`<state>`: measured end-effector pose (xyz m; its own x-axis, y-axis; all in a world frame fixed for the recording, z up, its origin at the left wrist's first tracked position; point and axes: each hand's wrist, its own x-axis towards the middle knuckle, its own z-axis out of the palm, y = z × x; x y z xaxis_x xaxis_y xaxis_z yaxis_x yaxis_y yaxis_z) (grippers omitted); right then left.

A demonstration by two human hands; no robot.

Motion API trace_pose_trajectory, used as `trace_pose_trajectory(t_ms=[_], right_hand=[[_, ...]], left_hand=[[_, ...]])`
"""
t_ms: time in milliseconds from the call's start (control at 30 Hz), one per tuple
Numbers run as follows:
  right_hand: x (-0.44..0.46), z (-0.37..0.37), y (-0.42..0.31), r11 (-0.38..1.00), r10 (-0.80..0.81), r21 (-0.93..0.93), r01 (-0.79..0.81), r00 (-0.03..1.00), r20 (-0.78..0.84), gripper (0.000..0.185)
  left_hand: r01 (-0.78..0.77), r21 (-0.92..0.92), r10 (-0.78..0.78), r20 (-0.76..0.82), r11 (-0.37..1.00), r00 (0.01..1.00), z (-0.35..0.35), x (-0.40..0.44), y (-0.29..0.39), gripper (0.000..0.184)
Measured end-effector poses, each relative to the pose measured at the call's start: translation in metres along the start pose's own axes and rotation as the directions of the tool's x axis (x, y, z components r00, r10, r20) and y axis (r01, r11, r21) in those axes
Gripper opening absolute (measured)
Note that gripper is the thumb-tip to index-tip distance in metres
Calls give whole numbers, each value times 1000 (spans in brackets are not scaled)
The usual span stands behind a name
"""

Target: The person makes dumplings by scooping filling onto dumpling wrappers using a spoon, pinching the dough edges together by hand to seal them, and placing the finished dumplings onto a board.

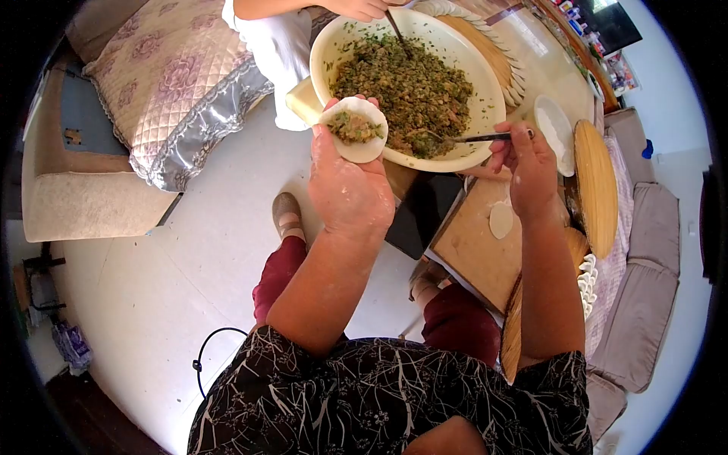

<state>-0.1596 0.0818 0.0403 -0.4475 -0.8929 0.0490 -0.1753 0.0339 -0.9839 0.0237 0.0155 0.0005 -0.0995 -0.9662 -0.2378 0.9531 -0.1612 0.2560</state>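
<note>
My left hand (349,189) is cupped palm up around a round dumpling wrapper (368,153), with a mound of meat-and-greens filling (350,127) on it. Between the fingers of my right hand (529,171) is a dark-handled metal utensil (481,138); its tip dips into the filling, so I cannot tell whether it is a fork or a spoon. Under that tip stands a large cream bowl (322,61) of chopped filling (409,83). Another person's hand (360,7) holds a second utensil (395,27) in the far side of the bowl.
One flat wrapper (500,220) lies on a wooden board (474,243) below my right hand. Finished dumplings (586,280) sit at the right, and more ring a round tray (485,42) behind the bowl. A white dish (557,136) stands by an oval wooden tray (595,189).
</note>
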Motion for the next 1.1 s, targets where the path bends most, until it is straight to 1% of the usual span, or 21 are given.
trace_pose_trajectory(t_ms=[33, 67, 133, 167, 233, 367, 433, 467, 533, 567, 600, 633, 667, 733, 767, 833, 867, 933, 967, 1033, 1100], right_hand=[[1, -1, 0, 996, 49, 72, -45, 997, -55, 26], [2, -3, 1, 996, 49, 71, -45, 997, -52, 26], [4, -5, 5, 973, 190, 167, -157, 960, -205, 27], [4, -7, 9, 973, 189, 167, -156, 961, -203, 27], [4, -11, 15, 943, 228, 299, -149, 941, -249, 26], [-1, -10, 11, 930, 216, 348, -116, 940, -265, 27], [-4, -8, 8, 933, 218, 345, -98, 920, -327, 27], [-5, -6, 8, 933, 218, 345, -99, 920, -325, 27], [-7, -2, 8, 990, -17, 126, 60, 950, -312, 24], [-10, 1, 9, 990, -15, 127, 58, 948, -318, 24], [-14, 5, 9, 974, -217, -125, 191, 946, -241, 23], [-15, 9, 9, 875, -389, -355, 328, 914, -115, 21], [-16, 12, 10, 877, -388, -354, 325, 914, -121, 21], [-16, 16, 13, 864, -445, -296, 408, 893, -68, 18], [-17, 20, 12, 866, -442, -295, 404, 894, -73, 18], [-18, 26, 10, 959, -250, -145, 242, 967, -42, 19], [-17, 27, 10, 960, -250, -145, 241, 967, -45, 19], [-15, 29, 12, 964, -197, -180, 197, 980, 19, 21], [-15, 28, 11, 964, -195, -179, 195, 981, 18, 21], [-13, 26, 6, 993, -104, -56, 103, 995, -6, 23], [-12, 22, 3, 996, -73, -44, 72, 997, -4, 23]], left_hand=[[-6, -4, 6, 17, 1000, 1000, -1, 0, 0, 42], [-14, -8, 14, 35, 1000, 999, -1, 0, -1, 42], [-2, -10, 3, 26, 1000, 1000, 1, 0, 0, 42], [11, -10, -11, 17, 1000, 1000, 2, -1, 0, 42], [23, -11, -23, 34, 1000, 999, 0, -1, -1, 42], [59, -5, -59, 49, 998, 997, 0, -1, -3, 42], [55, 1, -55, 71, 999, 996, -2, -1, -5, 42], [51, 7, -51, 92, 999, 994, -2, -1, -5, 42], [30, 0, -30, 90, 1000, 996, -3, 1, -4, 42], [14, -6, -13, 89, 1000, 996, -3, 1, -3, 42], [19, -4, -18, 90, 1000, 996, -2, 1, -2, 42], [-6, -5, 6, 74, 1000, 997, -1, 1, -1, 42], [-30, -4, 31, 57, 1000, 998, 0, 1, 0, 42], [-37, 5, 37, 63, 999, 997, 0, 1, 0, 42], [-47, 11, 46, 67, 999, 997, 0, 1, 0, 42], [-43, 24, 42, 60, 999, 997, 1, 0, 0, 42], [-43, 32, 41, 52, 999, 998, 2, 0, 0, 42], [-39, 30, 37, 63, 999, 997, 1, 0, -1, 42], [-38, 26, 36, 72, 999, 997, 0, 0, -1, 42], [-41, 27, 39, 70, 999, 997, 1, 1, 0, 42], [-47, 27, 45, 69, 999, 997, 1, 1, 1, 42]])
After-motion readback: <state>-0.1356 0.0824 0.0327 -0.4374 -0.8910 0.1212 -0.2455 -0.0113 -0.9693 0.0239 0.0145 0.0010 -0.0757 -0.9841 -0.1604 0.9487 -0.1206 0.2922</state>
